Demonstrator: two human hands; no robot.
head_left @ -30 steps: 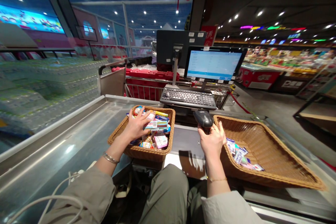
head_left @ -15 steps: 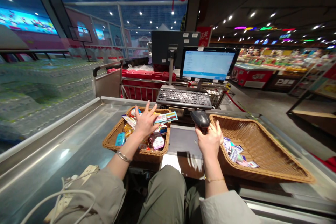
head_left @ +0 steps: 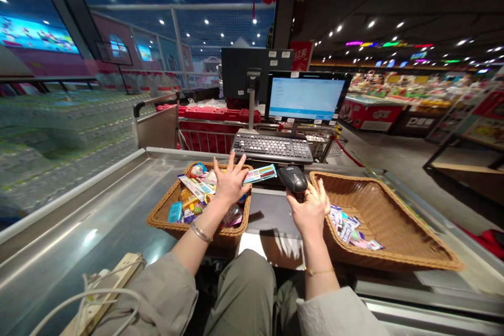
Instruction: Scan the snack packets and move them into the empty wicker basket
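Observation:
My left hand [head_left: 229, 182] holds a long flat light-blue package [head_left: 260, 174] over the right side of the left wicker basket [head_left: 155, 216]. Its thumb and the package's near end are hidden; the other fingers are spread. Several small packaged goods [head_left: 192, 197] fill that basket. In my right hand [head_left: 310, 207] is a black handheld barcode scanner [head_left: 293, 178], its head turned left toward the package, with a small gap between them. Beside this hand stands the right wicker basket [head_left: 409, 220], with several small purple-and-white packets [head_left: 348, 228] at its left end.
A keyboard [head_left: 271, 147] and a lit monitor [head_left: 305, 97] stand beyond the baskets. The metal counter [head_left: 98, 220] has a raised rim on the left. A power strip [head_left: 104, 294] with white cables lies near my left sleeve. A shopping cart [head_left: 205, 134] stands behind the counter.
My left hand has moved right with the package, bringing it out past the basket's rim. The scanner has shifted slightly left toward it. The whole view has shifted a little.

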